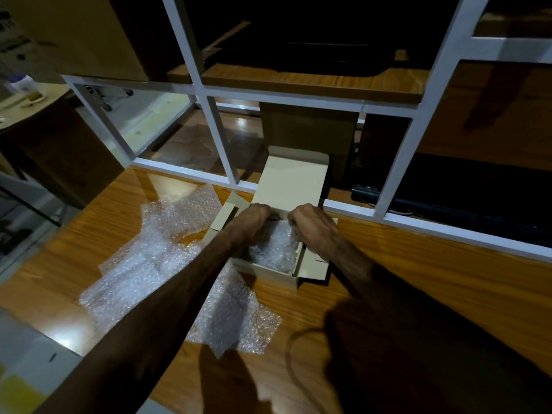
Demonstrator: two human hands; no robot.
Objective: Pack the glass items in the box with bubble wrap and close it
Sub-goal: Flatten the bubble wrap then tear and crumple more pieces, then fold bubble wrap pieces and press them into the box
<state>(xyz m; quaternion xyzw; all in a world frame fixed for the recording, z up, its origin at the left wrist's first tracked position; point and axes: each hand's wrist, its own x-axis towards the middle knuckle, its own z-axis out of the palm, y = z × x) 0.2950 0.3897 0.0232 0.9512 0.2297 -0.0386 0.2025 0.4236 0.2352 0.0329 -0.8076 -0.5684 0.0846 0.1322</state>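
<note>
Head view puts the small cardboard box (270,265) near the middle of what I see, sitting on the wooden surface (418,282) with its lid (294,180) standing open at the far side and its side flaps folded outward. Bubble wrap (276,249) fills the inside of the box; I cannot make out any glass through it. Both of my hands reach into the box at its far edge. My left hand (254,218) has its fingers curled down onto the wrap inside, and my right hand (310,222) is clenched on the wrap beside it, the two hands close together but not touching. I cannot see the fingertips themselves, since they are tucked below the knuckles. Just left of the box, loose sheets of bubble wrap (155,264) lie spread over the surface, partly under my left forearm. Beyond the box rises a white frame (222,138) holding glass panes, with a brown carton (310,130) behind it. Far left, on another desk, stands a white bottle (22,82).
</note>
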